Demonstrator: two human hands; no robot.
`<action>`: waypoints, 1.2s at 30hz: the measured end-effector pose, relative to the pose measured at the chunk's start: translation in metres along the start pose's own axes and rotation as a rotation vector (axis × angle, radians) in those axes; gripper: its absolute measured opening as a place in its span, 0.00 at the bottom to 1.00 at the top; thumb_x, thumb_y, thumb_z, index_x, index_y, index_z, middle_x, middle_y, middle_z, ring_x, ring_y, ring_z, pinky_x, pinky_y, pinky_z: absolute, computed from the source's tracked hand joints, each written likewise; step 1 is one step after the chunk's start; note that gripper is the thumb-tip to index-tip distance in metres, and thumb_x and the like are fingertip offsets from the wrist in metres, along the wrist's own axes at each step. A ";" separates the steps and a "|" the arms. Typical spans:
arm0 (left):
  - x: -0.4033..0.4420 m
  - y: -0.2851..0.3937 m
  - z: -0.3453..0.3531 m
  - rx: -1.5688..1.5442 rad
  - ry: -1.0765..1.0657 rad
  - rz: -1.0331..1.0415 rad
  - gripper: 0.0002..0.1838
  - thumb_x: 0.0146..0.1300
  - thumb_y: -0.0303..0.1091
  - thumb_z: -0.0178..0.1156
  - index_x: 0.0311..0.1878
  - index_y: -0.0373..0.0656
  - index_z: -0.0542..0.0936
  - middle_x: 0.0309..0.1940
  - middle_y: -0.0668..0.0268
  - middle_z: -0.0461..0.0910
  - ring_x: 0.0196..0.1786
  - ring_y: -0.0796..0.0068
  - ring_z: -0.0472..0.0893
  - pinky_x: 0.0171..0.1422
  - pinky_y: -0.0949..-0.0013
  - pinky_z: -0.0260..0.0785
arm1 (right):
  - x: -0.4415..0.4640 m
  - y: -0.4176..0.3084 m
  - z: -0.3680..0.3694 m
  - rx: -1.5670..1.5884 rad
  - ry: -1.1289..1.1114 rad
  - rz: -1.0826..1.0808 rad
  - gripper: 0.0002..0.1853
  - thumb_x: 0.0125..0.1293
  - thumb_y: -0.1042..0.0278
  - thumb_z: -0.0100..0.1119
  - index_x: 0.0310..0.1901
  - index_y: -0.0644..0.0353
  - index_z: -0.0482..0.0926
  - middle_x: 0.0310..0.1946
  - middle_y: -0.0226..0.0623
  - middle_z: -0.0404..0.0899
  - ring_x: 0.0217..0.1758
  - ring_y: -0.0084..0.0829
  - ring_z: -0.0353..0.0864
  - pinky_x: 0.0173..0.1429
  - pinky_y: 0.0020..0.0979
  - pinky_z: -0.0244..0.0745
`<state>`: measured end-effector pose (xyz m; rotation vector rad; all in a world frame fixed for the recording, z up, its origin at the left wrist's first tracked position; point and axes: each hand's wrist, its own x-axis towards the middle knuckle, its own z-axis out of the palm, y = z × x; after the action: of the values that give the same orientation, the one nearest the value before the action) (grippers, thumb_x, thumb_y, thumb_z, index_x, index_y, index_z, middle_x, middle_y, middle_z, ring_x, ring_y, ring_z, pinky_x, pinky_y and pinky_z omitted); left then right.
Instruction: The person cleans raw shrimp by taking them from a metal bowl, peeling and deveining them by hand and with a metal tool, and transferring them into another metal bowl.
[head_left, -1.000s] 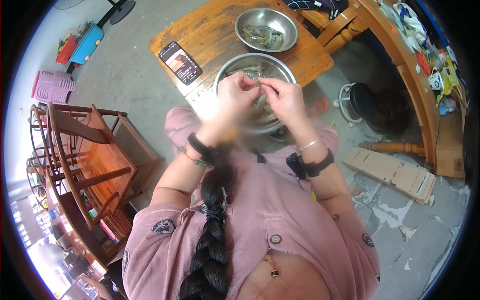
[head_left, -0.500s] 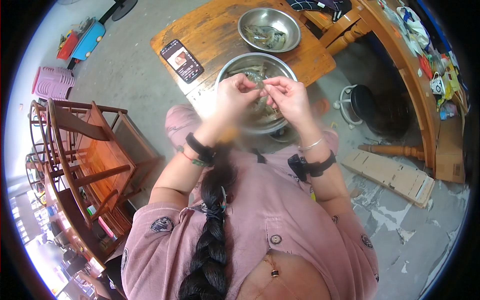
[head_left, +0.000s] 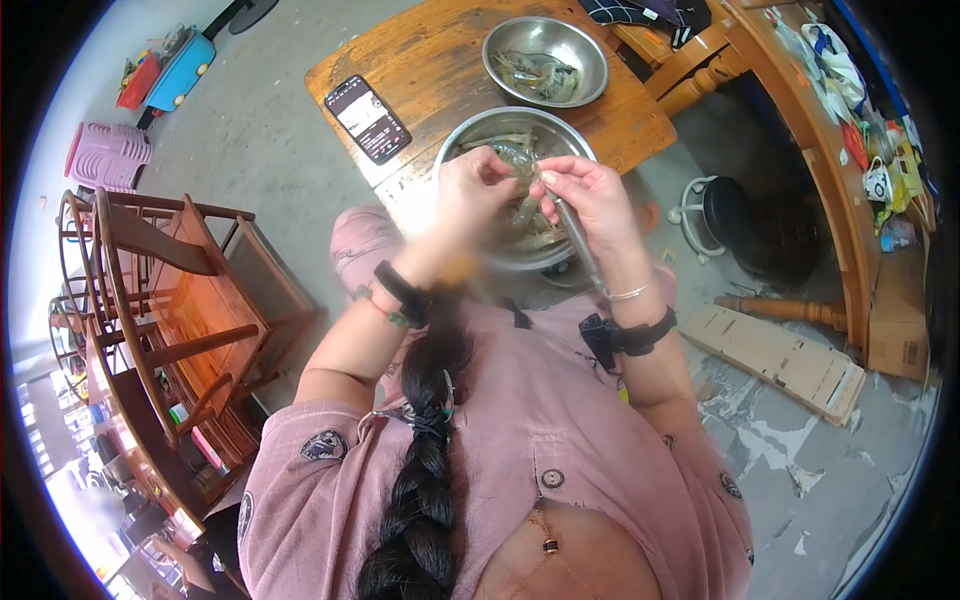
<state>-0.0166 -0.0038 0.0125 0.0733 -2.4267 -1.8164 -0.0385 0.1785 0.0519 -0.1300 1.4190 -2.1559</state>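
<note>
Above the near metal bowl [head_left: 455, 135], my left hand [head_left: 478, 190] pinches a translucent greenish shrimp [head_left: 514, 157] between thumb and fingers. My right hand [head_left: 598, 200] is closed on a slim grey-handled tool [head_left: 577, 238], whose handle slants down toward my wrist. Its tip lies close to the fingertips of my left hand and is too small to make out. More shrimp [head_left: 535, 235] lie in the near bowl, partly hidden by my hands. A second metal bowl [head_left: 586, 50] behind it holds a heap of shrimp [head_left: 540, 76].
Both bowls are on a wooden table [head_left: 430, 50], with a lit phone [head_left: 368, 118] at its left. A black-topped stool [head_left: 728, 212] and flat cardboard [head_left: 775, 360] are on the right. Wooden chairs [head_left: 190, 290] stand at the left. Part of another person [head_left: 185, 565] shows at bottom left.
My right hand has turned and moved slightly right, and the grey tool handle now shows along its palm. My left hand has stayed nearly in place over the bowl.
</note>
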 end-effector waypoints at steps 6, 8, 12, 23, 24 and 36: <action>0.018 -0.012 -0.009 0.332 -0.138 0.087 0.10 0.49 0.27 0.69 0.35 0.36 0.79 0.28 0.60 0.82 0.33 0.72 0.82 0.39 0.70 0.74 | 0.000 -0.008 -0.008 -0.131 0.115 -0.075 0.08 0.68 0.75 0.55 0.46 0.66 0.75 0.31 0.39 0.82 0.25 0.19 0.76 0.28 0.19 0.73; 0.032 0.002 -0.016 0.520 -0.267 0.142 0.13 0.48 0.33 0.69 0.37 0.39 0.81 0.32 0.55 0.82 0.38 0.59 0.83 0.45 0.63 0.74 | 0.003 -0.006 -0.014 -0.236 0.184 -0.122 0.07 0.68 0.76 0.53 0.45 0.66 0.75 0.30 0.37 0.81 0.24 0.16 0.74 0.27 0.17 0.70; 0.096 0.018 -0.017 0.477 -0.173 0.344 0.09 0.48 0.32 0.66 0.32 0.39 0.82 0.26 0.52 0.81 0.32 0.53 0.82 0.40 0.57 0.74 | 0.008 0.003 -0.021 -0.233 0.245 -0.136 0.07 0.69 0.75 0.52 0.46 0.66 0.75 0.30 0.35 0.82 0.24 0.15 0.74 0.26 0.16 0.69; 0.283 -0.049 0.043 1.143 -0.427 0.415 0.07 0.51 0.28 0.57 0.32 0.42 0.83 0.31 0.53 0.82 0.38 0.55 0.83 0.47 0.58 0.74 | 0.022 0.017 -0.034 -0.134 0.299 -0.126 0.07 0.69 0.75 0.52 0.47 0.65 0.73 0.31 0.37 0.81 0.24 0.16 0.73 0.27 0.18 0.69; 0.291 -0.050 0.047 1.196 -0.398 0.411 0.08 0.51 0.27 0.56 0.34 0.42 0.83 0.33 0.53 0.82 0.41 0.55 0.82 0.48 0.58 0.74 | 0.021 0.015 -0.034 -0.060 0.310 -0.119 0.07 0.69 0.75 0.52 0.47 0.65 0.73 0.32 0.38 0.81 0.24 0.17 0.73 0.27 0.18 0.70; 0.315 -0.060 0.069 1.385 -0.545 0.521 0.11 0.55 0.25 0.55 0.41 0.43 0.83 0.44 0.55 0.81 0.51 0.57 0.79 0.55 0.59 0.72 | 0.045 0.006 -0.070 -0.345 0.481 -0.450 0.08 0.70 0.76 0.51 0.48 0.67 0.72 0.33 0.37 0.81 0.25 0.17 0.74 0.30 0.19 0.72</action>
<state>-0.3393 0.0126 -0.0458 -0.9071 -3.0635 0.2659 -0.0997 0.2123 0.0062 -0.0620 2.2145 -2.3736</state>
